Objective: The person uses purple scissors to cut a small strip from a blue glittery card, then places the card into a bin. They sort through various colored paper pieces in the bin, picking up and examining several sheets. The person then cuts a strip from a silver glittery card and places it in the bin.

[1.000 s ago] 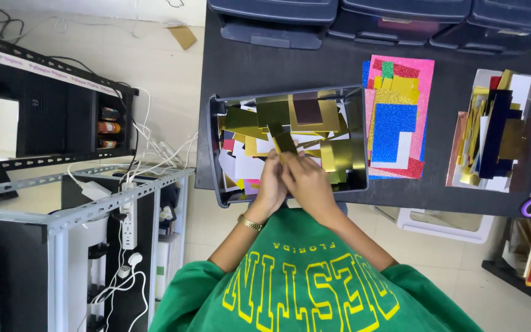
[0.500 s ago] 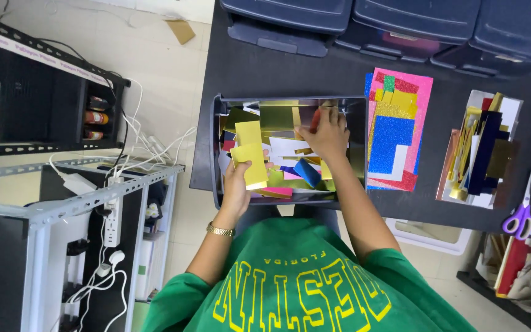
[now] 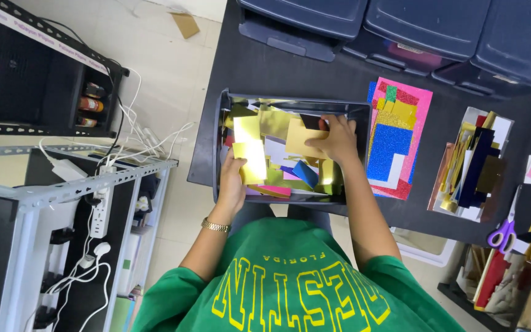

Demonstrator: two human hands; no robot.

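over dark tray [image 3: 219, 154] of paper scraps | left hand [image 3: 232, 184] grips yellow sheet [image 3: 250, 157] | right hand [image 3: 339, 140] grips gold card [image 3: 299, 136]

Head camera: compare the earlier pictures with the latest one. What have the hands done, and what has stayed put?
The hands, joined over the black tray a second ago, have parted. The left hand holds a yellow sheet at the tray's left side; the right hand has moved right and grips a gold card. The glitter paper stack and scissors stayed put.
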